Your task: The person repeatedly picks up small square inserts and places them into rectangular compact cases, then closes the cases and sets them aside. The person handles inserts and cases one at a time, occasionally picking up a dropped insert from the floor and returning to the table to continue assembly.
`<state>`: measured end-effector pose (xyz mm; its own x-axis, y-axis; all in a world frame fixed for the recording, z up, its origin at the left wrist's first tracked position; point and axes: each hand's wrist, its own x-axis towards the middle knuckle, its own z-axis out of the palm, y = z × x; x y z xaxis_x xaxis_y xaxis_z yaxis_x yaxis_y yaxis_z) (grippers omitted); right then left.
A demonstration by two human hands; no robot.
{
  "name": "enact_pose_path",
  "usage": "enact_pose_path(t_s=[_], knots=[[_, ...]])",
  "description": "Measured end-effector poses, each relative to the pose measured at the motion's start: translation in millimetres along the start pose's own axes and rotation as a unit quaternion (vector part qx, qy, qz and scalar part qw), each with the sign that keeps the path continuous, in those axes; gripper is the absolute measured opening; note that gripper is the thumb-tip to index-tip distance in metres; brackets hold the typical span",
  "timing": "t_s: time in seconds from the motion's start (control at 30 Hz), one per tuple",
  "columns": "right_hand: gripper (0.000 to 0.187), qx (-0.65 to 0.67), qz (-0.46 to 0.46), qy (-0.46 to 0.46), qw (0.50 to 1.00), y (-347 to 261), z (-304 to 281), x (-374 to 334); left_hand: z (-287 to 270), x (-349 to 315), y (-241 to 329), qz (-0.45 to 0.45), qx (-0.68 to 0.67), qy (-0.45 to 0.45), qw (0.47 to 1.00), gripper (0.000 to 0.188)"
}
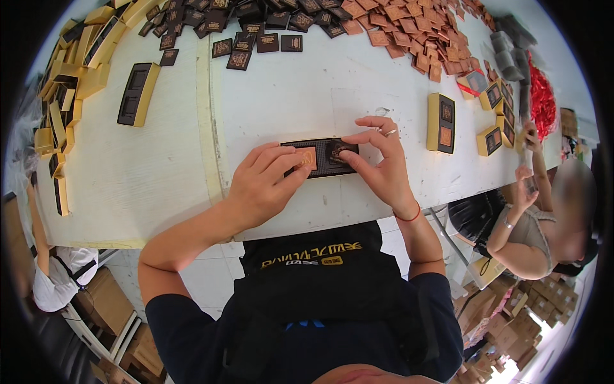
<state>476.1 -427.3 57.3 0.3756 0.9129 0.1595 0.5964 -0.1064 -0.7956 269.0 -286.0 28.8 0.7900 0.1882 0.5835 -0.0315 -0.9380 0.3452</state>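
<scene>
In front of me on the table lies a long black two-compartment box tray (322, 170). My left hand (267, 184) is closed at its left compartment, fingers on the edges of a flat orange-brown square piece (309, 157) with a pale emblem. In the right compartment a flat dark square piece (335, 151) sits slightly tilted. My right hand (381, 160) pinches that dark piece between thumb and index finger, its other fingers raised. The fingers partly cover both squares.
Dark squares (239, 60) and orange-brown squares (416, 35) are heaped at the far side. Gold boxes (64, 102) pile up at left; an unfilled one (138, 95) lies nearer. A filled box (441, 123) lies right. A co-worker (531, 221) handles something beside red shreds (541, 96).
</scene>
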Motion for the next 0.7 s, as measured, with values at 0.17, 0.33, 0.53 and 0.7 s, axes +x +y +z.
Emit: enact_pose_path(t_s=[0.17, 0.33, 0.53, 0.7], knots=[[0.023, 0.017, -0.024, -0.015, 0.999, 3, 4, 0, -3, 3, -5, 0.011, -0.012, -0.014, 1.0, 0.031], [0.024, -0.062, -0.094, -0.022, 0.993, 4, 3, -4, -24, 7, -18, -0.056, -0.104, -0.032, 0.993, 0.032], [0.068, -0.018, -0.113, 0.007, 0.993, -23, 6, 2, -87, 10, -127, -0.238, 0.156, 0.091, 0.955, 0.051], [0.069, -0.139, -0.183, -0.049, 0.972, -35, 34, 1, -105, -30, -169, -0.368, 0.347, 0.0, 0.863, 0.089]])
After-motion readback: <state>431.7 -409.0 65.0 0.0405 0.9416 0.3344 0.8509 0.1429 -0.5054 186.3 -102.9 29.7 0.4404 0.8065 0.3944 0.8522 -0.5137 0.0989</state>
